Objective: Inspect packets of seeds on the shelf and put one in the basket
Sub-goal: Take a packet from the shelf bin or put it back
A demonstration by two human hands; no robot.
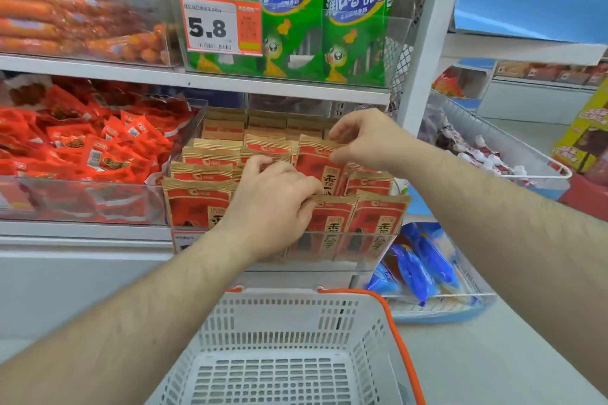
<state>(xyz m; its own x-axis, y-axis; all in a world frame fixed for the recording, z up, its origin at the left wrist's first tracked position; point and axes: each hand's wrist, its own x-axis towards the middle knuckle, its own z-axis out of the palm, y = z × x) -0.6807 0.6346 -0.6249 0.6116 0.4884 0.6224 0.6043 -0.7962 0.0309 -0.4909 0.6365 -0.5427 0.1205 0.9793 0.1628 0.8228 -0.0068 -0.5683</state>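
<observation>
Head view, right hand [363, 138] fingers pinching flat crinkled seed packet [317, 163], left hand [271, 204] fingers curled on packets, perforated plastic basket [296, 339].

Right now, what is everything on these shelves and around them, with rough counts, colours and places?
red-and-tan paper seed packets: many, in rows, clear bin on the middle shelf.
raised seed packet: one, red and tan, lifted above its row.
white plastic basket with orange rim: one, below the shelf, nothing visible inside.
green sausage bags: at least three, upper shelf.
white-and-orange price tag reading 5.8: one, front of the upper bin.
small red snack packs: many, bin at left.
orange sausages: many, blurred, upper left.
blue packs: several, wire tray at lower right.
left hand: rests on the front packets, fingers curled at their tops.
right hand: its grip pinches the raised packet's top.
</observation>
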